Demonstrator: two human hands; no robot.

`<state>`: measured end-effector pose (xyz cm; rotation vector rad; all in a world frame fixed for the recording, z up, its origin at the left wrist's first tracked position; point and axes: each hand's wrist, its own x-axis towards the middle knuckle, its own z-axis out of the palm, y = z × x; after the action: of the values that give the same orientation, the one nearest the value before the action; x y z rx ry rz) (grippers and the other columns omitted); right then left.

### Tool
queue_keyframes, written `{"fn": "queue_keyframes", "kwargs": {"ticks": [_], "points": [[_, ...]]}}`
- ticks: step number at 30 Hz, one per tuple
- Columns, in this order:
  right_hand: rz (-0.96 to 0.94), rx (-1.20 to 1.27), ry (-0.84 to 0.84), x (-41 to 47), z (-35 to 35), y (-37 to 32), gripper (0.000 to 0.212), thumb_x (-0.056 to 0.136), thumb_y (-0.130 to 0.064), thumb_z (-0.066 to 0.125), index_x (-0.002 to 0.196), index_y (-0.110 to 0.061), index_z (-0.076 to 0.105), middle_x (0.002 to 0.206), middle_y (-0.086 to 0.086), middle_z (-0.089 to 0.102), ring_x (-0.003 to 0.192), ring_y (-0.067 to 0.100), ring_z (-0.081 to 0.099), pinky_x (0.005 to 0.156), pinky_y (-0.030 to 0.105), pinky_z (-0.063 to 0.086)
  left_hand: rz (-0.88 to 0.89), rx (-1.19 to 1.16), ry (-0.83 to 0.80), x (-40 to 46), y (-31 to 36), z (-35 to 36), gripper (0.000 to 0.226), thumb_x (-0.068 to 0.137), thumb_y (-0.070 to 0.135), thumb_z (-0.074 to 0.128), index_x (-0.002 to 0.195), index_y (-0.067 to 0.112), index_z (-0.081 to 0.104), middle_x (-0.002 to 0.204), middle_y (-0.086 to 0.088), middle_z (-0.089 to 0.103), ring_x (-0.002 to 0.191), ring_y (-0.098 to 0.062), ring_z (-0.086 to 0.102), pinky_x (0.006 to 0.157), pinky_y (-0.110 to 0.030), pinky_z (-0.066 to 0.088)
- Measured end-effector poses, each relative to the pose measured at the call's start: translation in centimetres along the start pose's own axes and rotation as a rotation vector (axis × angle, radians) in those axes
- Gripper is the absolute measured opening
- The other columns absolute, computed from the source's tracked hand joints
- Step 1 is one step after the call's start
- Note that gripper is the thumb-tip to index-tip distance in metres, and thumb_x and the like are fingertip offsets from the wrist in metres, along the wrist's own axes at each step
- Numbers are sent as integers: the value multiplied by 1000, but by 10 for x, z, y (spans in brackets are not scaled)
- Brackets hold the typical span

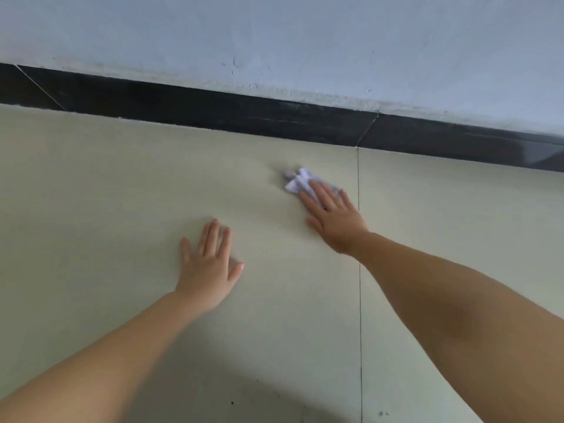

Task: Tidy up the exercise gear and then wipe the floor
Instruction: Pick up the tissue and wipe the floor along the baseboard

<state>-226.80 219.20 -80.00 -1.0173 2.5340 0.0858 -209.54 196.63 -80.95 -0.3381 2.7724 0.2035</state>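
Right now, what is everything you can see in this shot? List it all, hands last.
cloth: one, white to pale lilac, crumpled on the floor near the skirting, under the right fingers
floor: pale beige tiles, one thin grout line running toward the wall on the right
skirting: one black band along the foot of the wall
wall: pale blue-grey, scuffed near its base
dark specks: a few, on the near floor
left hand: flat on the floor, fingers straight
right hand: pressing the cloth, fingers straight

Both arms extended forward, bare forearms in view: left hand [210, 264] flat, palm down, fingers straight and slightly spread, thumb out to the side; right hand [331, 216] reaching further ahead, also palm down, fingers straight and pressing flat.
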Motion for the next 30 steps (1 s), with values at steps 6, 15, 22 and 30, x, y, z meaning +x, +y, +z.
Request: {"fn": "queue_keyframes", "kwargs": {"ticks": [6, 15, 22, 30], "points": [[870, 214, -124, -33, -12, 88, 71, 99, -52, 18, 152, -13, -9, 157, 19, -15, 146, 36, -8, 117, 54, 9, -7, -28, -33, -9, 51, -7, 60, 79, 46, 39, 121, 10, 63, 134, -21, 54, 121, -33, 56, 85, -72, 37], [-248, 59, -1, 62, -16, -85, 55, 103, -42, 20, 153, -27, 3, 160, 5, -9, 147, 27, -8, 119, 46, -4, -39, -111, 36, -8, 91, 19, 60, 82, 44, 37, 134, 16, 38, 139, -20, 48, 132, -28, 31, 93, -69, 34], [-88, 91, 118, 85, -24, -36, 50, 104, -37, 17, 152, -31, 6, 161, -1, -1, 148, 20, -2, 120, 40, -3, 22, -38, 38, -6, 78, 19, 61, 83, 46, 34, 136, 17, 39, 143, -21, 43, 132, -30, 32, 91, -69, 35], [955, 376, 319, -77, 22, 180, 51, 100, -31, 24, 151, -28, 18, 160, 9, 8, 147, 24, 6, 118, 46, 4, 28, -41, 43, 11, 100, 11, 61, 83, 41, 37, 133, 8, 49, 143, -22, 42, 131, -42, 41, 94, -71, 30]]}}
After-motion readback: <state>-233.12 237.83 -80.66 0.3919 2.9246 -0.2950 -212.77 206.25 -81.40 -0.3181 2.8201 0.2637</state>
